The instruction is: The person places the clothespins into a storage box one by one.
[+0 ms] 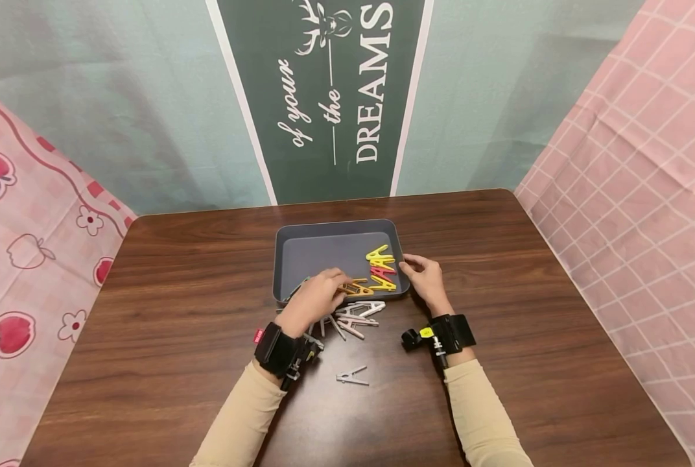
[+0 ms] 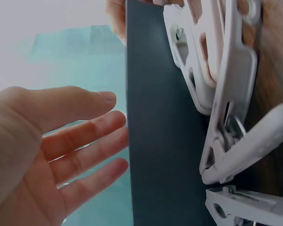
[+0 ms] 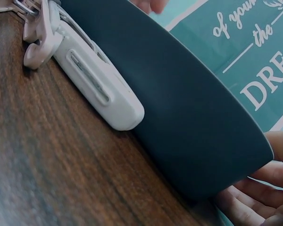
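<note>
While the left hand [image 1: 315, 296] lies over the near edge of the tray [image 1: 321, 251], which sits toward the table's [image 1: 196, 272] far edge, its fingers look loose, with nothing visibly held. A careless sweep there could scatter the orange clips [image 1: 362, 291] inside the tray's near edge. Against that wall's outer face, white clips [image 1: 356, 319] overlap on the table; their crossed legs could make one drag others along. Closer to the table's near edge, a lone grey clip [image 1: 352, 375] might be missed, lying apart. Along the tray's right edge, yellow and red clips [image 1: 382, 272] form a close row that a jolt could skew. The right hand [image 1: 428, 279] grips the tray near its near right corner; if that hold slackened, a push could turn the tray.
</note>
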Tool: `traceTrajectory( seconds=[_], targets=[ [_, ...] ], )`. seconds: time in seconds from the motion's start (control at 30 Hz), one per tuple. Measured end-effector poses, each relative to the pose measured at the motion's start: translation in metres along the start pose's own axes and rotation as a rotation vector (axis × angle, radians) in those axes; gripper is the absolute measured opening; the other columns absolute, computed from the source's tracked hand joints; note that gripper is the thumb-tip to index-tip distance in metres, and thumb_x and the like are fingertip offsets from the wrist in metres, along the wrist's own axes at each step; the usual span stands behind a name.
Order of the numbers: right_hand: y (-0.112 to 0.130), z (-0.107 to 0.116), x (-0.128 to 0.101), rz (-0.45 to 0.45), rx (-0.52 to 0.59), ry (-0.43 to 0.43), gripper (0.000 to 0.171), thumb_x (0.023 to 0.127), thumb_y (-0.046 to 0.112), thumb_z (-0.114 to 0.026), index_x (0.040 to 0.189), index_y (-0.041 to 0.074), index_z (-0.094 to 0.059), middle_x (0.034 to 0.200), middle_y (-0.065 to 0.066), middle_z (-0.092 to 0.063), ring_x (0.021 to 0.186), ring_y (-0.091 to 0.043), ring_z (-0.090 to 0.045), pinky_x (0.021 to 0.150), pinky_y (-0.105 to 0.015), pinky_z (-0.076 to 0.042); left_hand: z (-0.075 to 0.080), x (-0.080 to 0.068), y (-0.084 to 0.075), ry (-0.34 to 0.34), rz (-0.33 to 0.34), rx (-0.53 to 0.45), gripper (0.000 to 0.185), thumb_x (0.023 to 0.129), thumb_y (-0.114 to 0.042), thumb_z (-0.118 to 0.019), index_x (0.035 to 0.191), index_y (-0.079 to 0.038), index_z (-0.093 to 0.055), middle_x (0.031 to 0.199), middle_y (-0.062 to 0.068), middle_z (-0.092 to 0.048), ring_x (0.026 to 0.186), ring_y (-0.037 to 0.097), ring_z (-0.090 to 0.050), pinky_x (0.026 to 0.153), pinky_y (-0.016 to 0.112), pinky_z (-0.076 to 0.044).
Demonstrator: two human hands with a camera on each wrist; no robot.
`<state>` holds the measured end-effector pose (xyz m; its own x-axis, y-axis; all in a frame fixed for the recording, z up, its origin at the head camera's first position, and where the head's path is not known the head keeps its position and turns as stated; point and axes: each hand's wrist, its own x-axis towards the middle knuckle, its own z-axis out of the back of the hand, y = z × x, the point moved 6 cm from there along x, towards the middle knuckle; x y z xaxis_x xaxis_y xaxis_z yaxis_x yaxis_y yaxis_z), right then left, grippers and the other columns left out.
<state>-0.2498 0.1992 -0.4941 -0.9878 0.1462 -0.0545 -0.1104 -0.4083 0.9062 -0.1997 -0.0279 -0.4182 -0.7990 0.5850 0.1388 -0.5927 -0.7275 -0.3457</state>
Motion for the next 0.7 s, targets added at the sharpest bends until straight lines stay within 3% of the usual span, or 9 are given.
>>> traceTrajectory(
  seconds=[0.2, 0.33, 0.57, 0.7],
  targets=[
    [-0.001, 0.000, 0.000, 0.002, 0.010, 0.005, 0.034, 0.092, 0.016, -0.064, 0.122, 0.000, -0.065, 0.117, -0.026, -0.067, 0.078, 0.005, -0.056, 0.067, -0.008, -0.045, 0.003, -0.012, -0.010, -0.002, -0.012, -0.002, 0.028, 0.091, -0.012, -0.064, 0.118, -0.007, -0.067, 0.110, 0.007, -0.067, 0.104, 0.022, -0.065, 0.087, 0.035, -0.055],
    [-0.001, 0.000, 0.000, -0.003, 0.004, 0.005, 0.034, 0.092, 0.016, -0.064, 0.122, 0.000, -0.065, 0.117, -0.026, -0.067, 0.078, 0.005, -0.055, 0.067, -0.008, -0.045, 0.001, -0.020, -0.017, 0.032, -0.025, -0.019, 0.029, 0.091, -0.014, -0.064, 0.119, -0.008, -0.066, 0.114, 0.007, -0.068, 0.106, 0.022, -0.066, 0.089, 0.036, -0.055],
    [-0.001, -0.001, -0.001, -0.004, 0.002, 0.007, 0.035, 0.092, 0.016, -0.064, 0.123, 0.000, -0.064, 0.116, -0.027, -0.067, 0.076, 0.007, -0.054, 0.067, -0.009, -0.044, -0.004, -0.035, -0.036, 0.057, -0.111, -0.023, 0.029, 0.087, -0.019, -0.069, 0.114, -0.008, -0.069, 0.108, 0.006, -0.069, 0.098, 0.019, -0.067, 0.085, 0.033, -0.055],
    [-0.001, -0.002, -0.001, -0.009, 0.004, 0.004, 0.035, 0.092, 0.016, -0.064, 0.123, 0.001, -0.064, 0.115, -0.027, -0.067, 0.075, 0.007, -0.054, 0.067, -0.009, -0.044, -0.010, -0.042, -0.046, 0.141, -0.125, -0.026, 0.032, 0.087, -0.023, -0.070, 0.114, -0.008, -0.069, 0.109, 0.004, -0.069, 0.099, 0.016, -0.067, 0.087, 0.031, -0.055]
  ],
)
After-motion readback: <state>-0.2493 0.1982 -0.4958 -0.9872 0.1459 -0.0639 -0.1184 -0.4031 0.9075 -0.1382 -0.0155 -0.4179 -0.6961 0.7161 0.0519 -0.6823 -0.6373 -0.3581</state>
